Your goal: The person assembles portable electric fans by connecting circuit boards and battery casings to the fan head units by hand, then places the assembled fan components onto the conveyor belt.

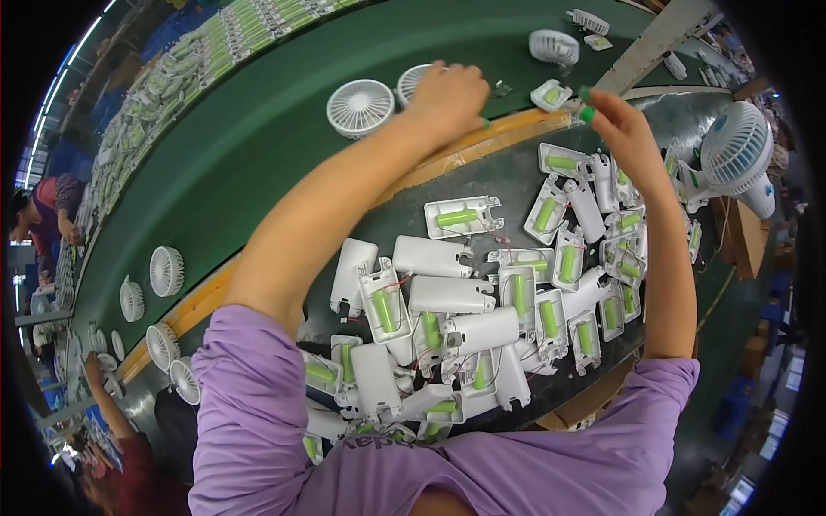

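My left hand (452,96) is over the green belt, fingers bent down and their tips hidden. It partly covers a round white fan head (410,82); whether it grips this cannot be made out. Just left of it a second white fan head (360,108) lies with its grille up. My right hand (626,138) is raised and holds nothing, thumb and forefinger apart with green wraps on the tips. Close to those fingertips, at the belt's edge, sits a small white housing (551,95) with a green cell in it.
White handle shells (465,331), several with green battery cells and thin wires, lie heaped on the dark bench before me. A yellow-brown strip (508,127) separates bench and belt. An assembled fan (738,148) stands right. More fan heads (167,272) and other people are left.
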Motion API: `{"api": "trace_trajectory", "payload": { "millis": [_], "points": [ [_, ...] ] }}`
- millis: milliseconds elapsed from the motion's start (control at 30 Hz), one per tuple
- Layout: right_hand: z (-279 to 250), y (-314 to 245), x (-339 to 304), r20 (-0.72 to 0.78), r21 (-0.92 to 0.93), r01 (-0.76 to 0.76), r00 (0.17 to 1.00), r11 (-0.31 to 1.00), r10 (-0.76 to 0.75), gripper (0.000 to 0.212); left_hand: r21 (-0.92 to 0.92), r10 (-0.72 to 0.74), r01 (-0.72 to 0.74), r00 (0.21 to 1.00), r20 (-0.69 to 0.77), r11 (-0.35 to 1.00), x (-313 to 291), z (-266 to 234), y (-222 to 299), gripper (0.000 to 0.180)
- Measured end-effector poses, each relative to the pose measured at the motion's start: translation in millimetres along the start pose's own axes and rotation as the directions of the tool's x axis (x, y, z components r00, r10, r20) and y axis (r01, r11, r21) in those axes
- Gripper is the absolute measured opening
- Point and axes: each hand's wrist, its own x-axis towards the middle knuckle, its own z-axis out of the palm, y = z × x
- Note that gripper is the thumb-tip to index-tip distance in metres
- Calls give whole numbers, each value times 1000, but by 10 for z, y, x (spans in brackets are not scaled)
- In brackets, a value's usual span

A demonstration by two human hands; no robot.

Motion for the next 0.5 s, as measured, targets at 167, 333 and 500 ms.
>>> {"api": "trace_trajectory", "payload": {
  "millis": [167, 333, 500],
  "points": [
    [-3, -95, -379, 296, -254, -49, 947, 966, 126, 33, 160, -381, 355, 907, 178, 921, -382, -118, -481, 33],
    [-277, -32, -573, -11, -152, -57, 998, 987, 56, 27, 220, -589, 548, 721, 364, 807, -997, -429, -820, 35],
    [-590, 53, -1174, 45, -255, -156, 984, 954, 173, 27, -185, -597, 698, 697, 397, 692, -1686, -656, -995, 29]
  ]
}}
